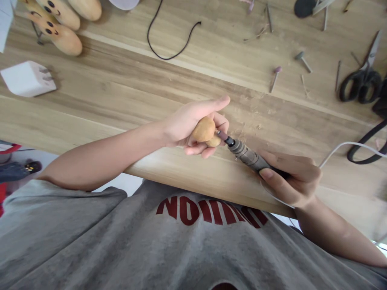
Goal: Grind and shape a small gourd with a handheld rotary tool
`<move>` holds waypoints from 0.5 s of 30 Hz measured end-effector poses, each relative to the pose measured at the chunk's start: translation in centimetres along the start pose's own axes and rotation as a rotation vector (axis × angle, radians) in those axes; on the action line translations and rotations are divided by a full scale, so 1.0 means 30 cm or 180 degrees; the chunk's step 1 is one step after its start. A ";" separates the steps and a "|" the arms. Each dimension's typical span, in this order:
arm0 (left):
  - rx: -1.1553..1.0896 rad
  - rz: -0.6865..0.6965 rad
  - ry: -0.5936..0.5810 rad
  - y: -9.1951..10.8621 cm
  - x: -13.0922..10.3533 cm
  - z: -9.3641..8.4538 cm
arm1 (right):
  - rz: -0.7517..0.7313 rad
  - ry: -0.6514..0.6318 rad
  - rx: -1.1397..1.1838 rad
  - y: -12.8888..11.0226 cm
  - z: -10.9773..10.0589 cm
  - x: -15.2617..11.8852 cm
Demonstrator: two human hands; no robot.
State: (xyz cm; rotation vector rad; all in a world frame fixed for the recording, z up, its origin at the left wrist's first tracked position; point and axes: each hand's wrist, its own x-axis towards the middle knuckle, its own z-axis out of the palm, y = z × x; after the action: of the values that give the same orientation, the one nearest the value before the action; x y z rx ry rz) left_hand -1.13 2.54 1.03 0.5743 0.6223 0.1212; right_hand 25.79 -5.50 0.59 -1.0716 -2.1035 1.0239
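A small rounded wooden piece (204, 129) lies in my left hand (196, 125), with the fingers curled beneath and around it and the thumb stretched away above. My right hand (293, 177) grips a grey rotary tool (249, 157) with a thin white cable. The tool points up and to the left, and its reddish-brown cylindrical bit (222, 135) meets or nearly meets the right side of the wooden piece. Whether they touch is hard to tell. Both hands are over the wooden table near its front edge.
Carved figures with painted faces (63, 38) and a white plug adapter (28, 78) lie at the left. Black cord (173, 58) curves at the back. Loose bits (275, 78), scissors (363, 76) and a black loop (358, 155) are on the right. Wood shavings (252, 108) surround the centre.
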 end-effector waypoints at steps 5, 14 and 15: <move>-0.0007 0.0082 0.0062 -0.003 0.003 -0.001 | -0.0064 -0.0133 0.0039 0.000 0.000 0.003; -0.0063 0.0081 0.0064 0.000 0.001 -0.002 | 0.0009 -0.0102 -0.0027 -0.007 0.000 0.004; -0.0086 0.0066 0.0038 -0.001 0.002 -0.002 | 0.0024 -0.0045 -0.0058 -0.008 0.001 0.005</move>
State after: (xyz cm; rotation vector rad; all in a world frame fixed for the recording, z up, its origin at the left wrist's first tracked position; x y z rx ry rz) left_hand -1.12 2.56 0.94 0.5542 0.6255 0.1525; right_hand 25.61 -5.48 0.79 -1.0849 -2.1255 1.0203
